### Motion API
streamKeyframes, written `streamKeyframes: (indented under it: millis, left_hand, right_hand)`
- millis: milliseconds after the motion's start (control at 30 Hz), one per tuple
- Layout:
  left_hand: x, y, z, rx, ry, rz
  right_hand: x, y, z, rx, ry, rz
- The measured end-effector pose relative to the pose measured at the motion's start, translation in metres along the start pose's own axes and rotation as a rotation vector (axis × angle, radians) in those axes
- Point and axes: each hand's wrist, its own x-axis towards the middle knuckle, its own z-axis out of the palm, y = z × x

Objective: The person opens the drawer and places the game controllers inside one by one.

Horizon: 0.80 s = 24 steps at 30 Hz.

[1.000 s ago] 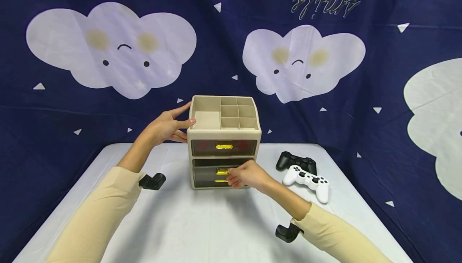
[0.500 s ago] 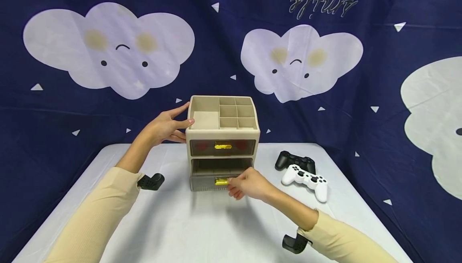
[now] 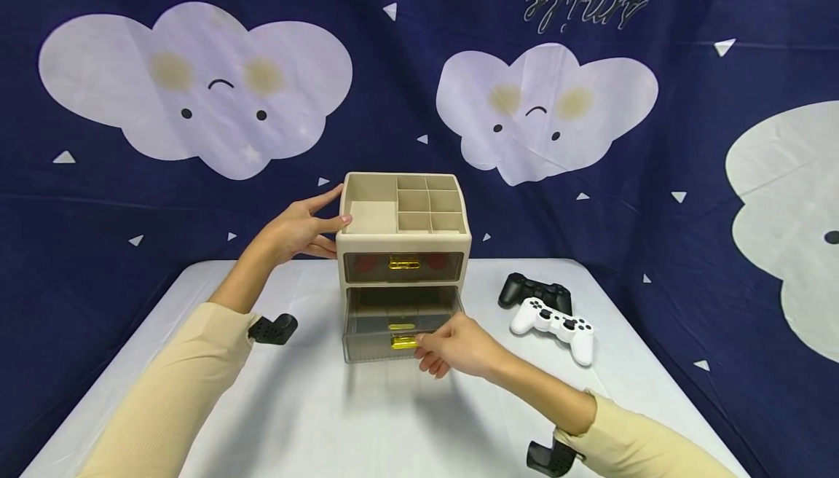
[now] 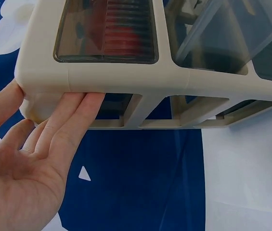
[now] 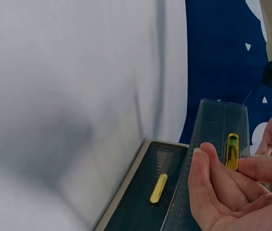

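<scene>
While the right hand point(image 3: 459, 347) has the shiny gold plastic bar handle point(image 3: 403, 342) pinched by its right end between thumb and finger, that handle's see-through grey plastic middle drawer point(image 3: 370, 350) sticks out of the cream plastic desktop organizer point(image 3: 403, 241), just left of those fingers. The left hand isn't really clamped on anything: thumb over the organizer's top edge, other fingers spread and mostly straight against its side wall, so I'd guess it's there for bracing. Looks to me like the drawer-opening step, partway along, and imo the next move calls for a straight, level pull while the left fingers steady the box. The closed smoky top drawer point(image 3: 363, 268) sits above the right fingers, with reddish patches I can't identify, and the dark bottom drawer point(image 5: 174, 159) is below them. Beyond the right fingers, off to the right, a black plastic gamepad point(image 3: 534, 294) lies behind a white plastic gamepad point(image 3: 553, 326), seemingly touching. Under both hands there's a white cloth-covered table point(image 3: 367, 434), and behind the left fingers hangs a navy fabric backdrop point(image 3: 400, 121) with upside-down smiley clouds point(image 3: 203, 84).
</scene>
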Motion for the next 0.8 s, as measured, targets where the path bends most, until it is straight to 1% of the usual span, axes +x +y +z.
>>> streamKeyframes:
  millis: [267, 500, 633, 700, 800]
  left_hand:
    - [0.002, -0.001, 0.000, 0.007, 0.003, -0.002]
    - [0.002, 0.000, -0.001, 0.013, 0.005, 0.002]
    - [0.002, -0.001, -0.001, 0.008, 0.004, -0.001]
    - [0.001, 0.000, -0.001, 0.005, 0.001, -0.002]
    - [0.000, 0.000, -0.001, 0.004, 0.001, -0.005]
  right_hand:
    - [-0.005, -0.003, 0.002, 0.014, -0.001, 0.000]
    - [-0.013, -0.005, 0.002, 0.000, -0.011, -0.006]
    - [-0.015, -0.005, 0.003, -0.001, -0.017, -0.006]
    - [-0.016, -0.004, 0.003, -0.007, -0.027, -0.003]
    - [-0.017, -0.003, 0.002, -0.031, -0.064, 0.005]
